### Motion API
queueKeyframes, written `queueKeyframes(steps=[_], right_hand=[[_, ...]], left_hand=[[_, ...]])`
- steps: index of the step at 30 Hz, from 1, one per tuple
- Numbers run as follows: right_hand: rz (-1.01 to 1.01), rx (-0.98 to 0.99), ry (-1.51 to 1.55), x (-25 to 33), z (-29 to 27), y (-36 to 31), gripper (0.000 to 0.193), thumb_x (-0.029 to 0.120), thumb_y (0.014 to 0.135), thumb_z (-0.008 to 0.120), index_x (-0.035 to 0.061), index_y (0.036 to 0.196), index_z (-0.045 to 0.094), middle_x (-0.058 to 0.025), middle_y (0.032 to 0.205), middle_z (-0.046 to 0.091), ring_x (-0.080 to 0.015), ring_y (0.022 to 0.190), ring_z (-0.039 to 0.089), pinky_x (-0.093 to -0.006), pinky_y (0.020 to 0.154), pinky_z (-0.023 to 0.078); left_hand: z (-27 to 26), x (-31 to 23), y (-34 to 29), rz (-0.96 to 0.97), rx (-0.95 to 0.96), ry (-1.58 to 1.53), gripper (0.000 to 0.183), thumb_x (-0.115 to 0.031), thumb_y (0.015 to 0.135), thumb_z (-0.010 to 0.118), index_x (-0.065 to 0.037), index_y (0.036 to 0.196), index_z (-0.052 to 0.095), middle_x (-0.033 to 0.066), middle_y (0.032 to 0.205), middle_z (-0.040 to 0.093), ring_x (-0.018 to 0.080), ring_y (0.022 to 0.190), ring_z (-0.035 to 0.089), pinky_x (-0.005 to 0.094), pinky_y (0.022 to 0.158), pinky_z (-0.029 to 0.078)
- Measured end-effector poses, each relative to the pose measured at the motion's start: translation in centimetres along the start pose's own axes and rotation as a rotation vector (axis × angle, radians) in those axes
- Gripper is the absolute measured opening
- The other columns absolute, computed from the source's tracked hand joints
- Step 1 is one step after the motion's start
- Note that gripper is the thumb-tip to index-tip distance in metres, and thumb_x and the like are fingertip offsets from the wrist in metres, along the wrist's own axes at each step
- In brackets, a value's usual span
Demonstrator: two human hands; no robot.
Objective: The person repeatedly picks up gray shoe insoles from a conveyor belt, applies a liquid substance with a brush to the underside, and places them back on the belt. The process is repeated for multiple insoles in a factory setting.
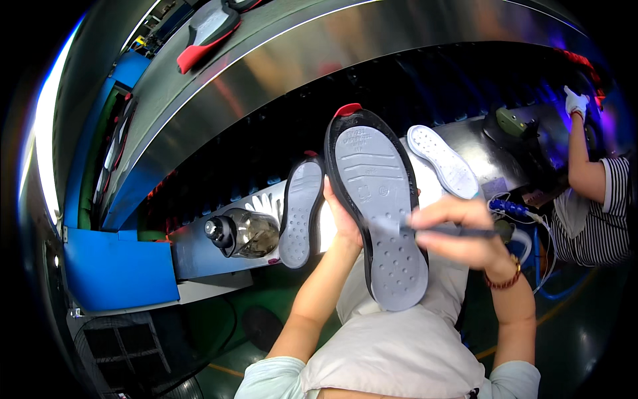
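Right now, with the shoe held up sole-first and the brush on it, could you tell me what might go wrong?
The left hand grips the shoe only from behind its edge, so brush pressure could tip it. The brush in the right hand works near the sole's rim and might smear the black sidewall. The lowered shoe could knock the jar or the second shoe.

Three grey shoe soles [382,213] sit in the middle of the frame: one large with a black rim, one smaller to its left [300,213], one pale at upper right [444,161]. One red-and-grey shoe part [207,32] lies upper left. One jar [242,233], one dark brush [452,231], one beaded bracelet [505,279].
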State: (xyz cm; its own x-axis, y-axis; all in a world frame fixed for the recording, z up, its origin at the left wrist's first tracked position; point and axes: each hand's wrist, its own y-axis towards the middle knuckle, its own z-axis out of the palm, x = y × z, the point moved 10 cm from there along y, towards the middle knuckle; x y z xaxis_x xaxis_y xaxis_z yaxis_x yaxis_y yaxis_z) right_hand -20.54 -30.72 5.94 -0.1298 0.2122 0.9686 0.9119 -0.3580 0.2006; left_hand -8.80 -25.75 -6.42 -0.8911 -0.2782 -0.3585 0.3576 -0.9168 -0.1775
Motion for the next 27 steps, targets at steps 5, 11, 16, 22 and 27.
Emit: queueKeyframes(steps=[5,11,16,22,27], right_hand=[[-0.139,-0.284,-0.130,2.1,-2.6,4.1,0.017,-0.003,0.072,0.065,-0.0021,0.088,0.064,-0.0127,0.090,0.065,-0.0174,0.084,0.062,-0.0270,0.075,0.048],[-0.103,0.040,0.363,1.7,0.5,3.5,0.022,-0.004,0.066,0.069,-0.0023,0.088,0.066,-0.0117,0.089,0.065,-0.0169,0.083,0.062,-0.0282,0.079,0.047],[-0.017,-0.010,0.130,0.9,-0.6,3.4,0.022,-0.006,0.065,0.068,-0.0010,0.086,0.067,-0.0120,0.091,0.066,-0.0157,0.080,0.061,-0.0275,0.076,0.047],[0.182,-0.176,0.327,-1.2,-2.3,2.0,0.018,-0.003,0.065,0.070,-0.0024,0.082,0.066,-0.0158,0.090,0.066,-0.0181,0.083,0.063,-0.0287,0.080,0.047],[-0.284,0.117,0.119,2.6,-0.1,1.1,0.021,-0.001,0.067,0.070,0.0019,0.088,0.068,-0.0086,0.090,0.067,-0.0146,0.078,0.058,-0.0271,0.076,0.045]], left_hand=[[4.8,1.4,-0.3,-0.087,0.246,-0.258,0.072,-0.065,0.084,0.027,-0.010,0.129,0.041,0.0125,0.126,0.045,0.0270,0.113,0.046,0.0399,0.098,0.037],[3.3,-1.7,-0.3,0.089,0.035,0.062,0.072,-0.065,0.085,0.028,-0.010,0.132,0.038,0.0100,0.129,0.044,0.0274,0.115,0.044,0.0402,0.100,0.035],[6.3,-2.7,-0.2,0.093,0.364,-0.224,0.080,-0.070,0.081,0.028,-0.009,0.131,0.037,0.0117,0.128,0.045,0.0282,0.115,0.045,0.0416,0.098,0.037],[5.7,-5.9,1.1,0.360,0.090,0.219,0.095,-0.079,0.072,0.033,-0.008,0.136,0.029,0.0175,0.132,0.040,0.0420,0.116,0.041,0.0544,0.095,0.036],[9.1,-6.5,1.3,0.334,0.372,0.093,0.104,-0.079,0.067,0.043,-0.007,0.139,0.022,0.0207,0.137,0.031,0.0460,0.125,0.027,0.0591,0.099,0.027]])
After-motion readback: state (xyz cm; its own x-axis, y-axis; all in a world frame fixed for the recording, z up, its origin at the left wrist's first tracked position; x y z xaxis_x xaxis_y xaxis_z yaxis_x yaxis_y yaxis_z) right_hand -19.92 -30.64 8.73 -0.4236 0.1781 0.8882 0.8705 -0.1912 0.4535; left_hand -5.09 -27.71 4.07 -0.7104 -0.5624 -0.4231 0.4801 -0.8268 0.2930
